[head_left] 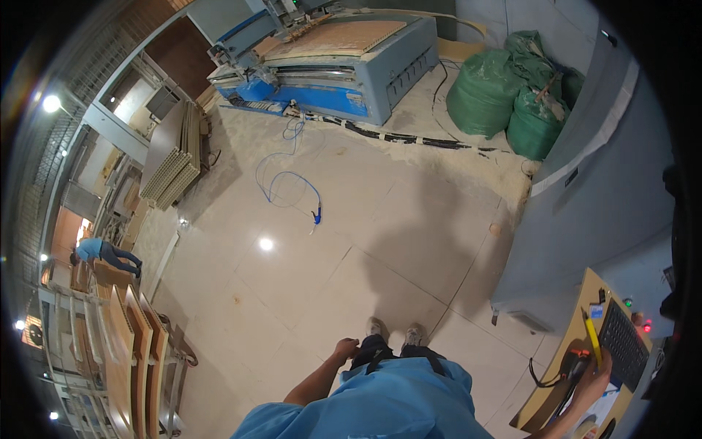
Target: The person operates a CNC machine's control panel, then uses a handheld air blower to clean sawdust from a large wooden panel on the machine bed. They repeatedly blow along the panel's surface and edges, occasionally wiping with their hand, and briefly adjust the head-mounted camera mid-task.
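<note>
Resting on a black-and-orange computer mouse (578, 361) on the tan wooden console shelf (567, 344), right hand (594, 377) cupped over it; left hand (345, 349) loosely curled, empty, at the thigh.

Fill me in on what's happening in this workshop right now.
A person in a blue top stands on the tiled floor. The right hand rests at a wooden console beside a black keyboard and a yellow pencil. The left hand hangs loosely closed, holding nothing visible. Across the floor sit a blue cutting machine, a blue hose and green sacks.
</note>
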The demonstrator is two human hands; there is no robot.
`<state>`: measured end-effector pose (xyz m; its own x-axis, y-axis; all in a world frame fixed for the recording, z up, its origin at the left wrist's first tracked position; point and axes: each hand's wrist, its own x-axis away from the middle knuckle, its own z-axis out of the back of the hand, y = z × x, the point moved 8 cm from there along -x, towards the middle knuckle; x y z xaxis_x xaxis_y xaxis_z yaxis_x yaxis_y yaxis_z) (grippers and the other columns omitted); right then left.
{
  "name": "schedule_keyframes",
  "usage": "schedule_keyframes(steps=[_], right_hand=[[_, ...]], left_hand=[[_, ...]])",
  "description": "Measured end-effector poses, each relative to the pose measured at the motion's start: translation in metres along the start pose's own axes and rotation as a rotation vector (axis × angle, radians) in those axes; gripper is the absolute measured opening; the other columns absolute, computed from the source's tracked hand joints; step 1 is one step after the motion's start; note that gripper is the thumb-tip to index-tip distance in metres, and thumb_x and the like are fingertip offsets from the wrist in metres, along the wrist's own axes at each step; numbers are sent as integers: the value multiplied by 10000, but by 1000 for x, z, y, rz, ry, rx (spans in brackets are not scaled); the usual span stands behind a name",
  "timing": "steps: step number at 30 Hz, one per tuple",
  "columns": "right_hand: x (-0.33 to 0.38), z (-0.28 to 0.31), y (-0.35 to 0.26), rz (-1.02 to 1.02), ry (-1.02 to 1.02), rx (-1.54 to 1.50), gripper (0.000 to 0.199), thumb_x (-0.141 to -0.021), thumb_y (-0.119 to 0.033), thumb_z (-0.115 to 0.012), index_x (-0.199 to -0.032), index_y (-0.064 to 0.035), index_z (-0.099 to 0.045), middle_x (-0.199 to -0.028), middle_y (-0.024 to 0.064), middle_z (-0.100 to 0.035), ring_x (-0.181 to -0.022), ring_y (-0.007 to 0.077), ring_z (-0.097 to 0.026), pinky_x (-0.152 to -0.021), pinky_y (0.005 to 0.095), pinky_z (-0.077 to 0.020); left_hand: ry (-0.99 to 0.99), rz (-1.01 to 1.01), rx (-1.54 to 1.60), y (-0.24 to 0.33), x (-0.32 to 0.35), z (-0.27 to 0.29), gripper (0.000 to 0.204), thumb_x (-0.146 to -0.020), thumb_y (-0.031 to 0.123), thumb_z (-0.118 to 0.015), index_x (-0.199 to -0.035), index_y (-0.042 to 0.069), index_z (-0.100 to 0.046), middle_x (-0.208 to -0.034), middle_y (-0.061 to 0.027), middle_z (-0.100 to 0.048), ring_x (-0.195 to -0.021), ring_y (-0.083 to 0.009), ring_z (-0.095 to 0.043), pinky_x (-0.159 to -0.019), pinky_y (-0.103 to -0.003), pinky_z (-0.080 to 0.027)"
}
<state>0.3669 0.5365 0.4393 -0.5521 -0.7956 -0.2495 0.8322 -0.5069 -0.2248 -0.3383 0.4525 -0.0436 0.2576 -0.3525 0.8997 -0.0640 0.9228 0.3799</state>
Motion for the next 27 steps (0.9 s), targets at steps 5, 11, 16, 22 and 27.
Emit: schedule_keyframes(steps=[5, 11, 16, 22, 27], right_hand=[[4, 2, 18, -1, -23, 58, 398, -907, 33, -566, -1300, 3, -615, -1332, 187, -616, -1290, 356, -549, -1071, 440, -415], [-4, 6, -80, -95, 405, -311, 371, -979, -65, -535, -1339, -20, -614, -1302, 150, -662, -1202, 276, -612, -1045, 372, -454], [-19, -106, -358, 204, 87, -700, 293, -988, -81, -551, -1253, -4, -649, -1226, 144, -681, -1147, 264, -629, -1039, 378, -461], [66, -208, -666, 710, -482, -740, 265, -971, -85, -588, -1209, 15, -647, -1185, 190, -670, -1099, 344, -648, -959, 405, -507], [142, -327, -824, 952, -802, -787, 284, -952, -107, -617, -1216, -8, -649, -1123, 179, -691, -972, 297, -688, -874, 399, -539]], left_hand=[[34, -65, -118, 27, -25, 25, 303, -901, 258, -678, -1032, -13, -714, -824, -96, -704, -668, -179, -651, -569, -309, -499], [-109, -136, -99, 108, -56, 30, 329, -935, 275, -673, -1135, 13, -673, -942, -99, -710, -753, -183, -681, -643, -316, -565], [-156, -320, 7, 207, -72, 50, 303, -968, 281, -640, -1089, 7, -682, -866, -80, -684, -731, -163, -642, -663, -317, -540], [-107, -577, -7, 297, -61, 112, 350, -975, 308, -625, -1141, 5, -681, -920, -111, -718, -838, -197, -680, -756, -352, -540], [-144, -567, -88, 342, -44, 161, 357, -981, 335, -626, -1191, 49, -670, -1026, -139, -721, -951, -251, -691, -852, -373, -541]])
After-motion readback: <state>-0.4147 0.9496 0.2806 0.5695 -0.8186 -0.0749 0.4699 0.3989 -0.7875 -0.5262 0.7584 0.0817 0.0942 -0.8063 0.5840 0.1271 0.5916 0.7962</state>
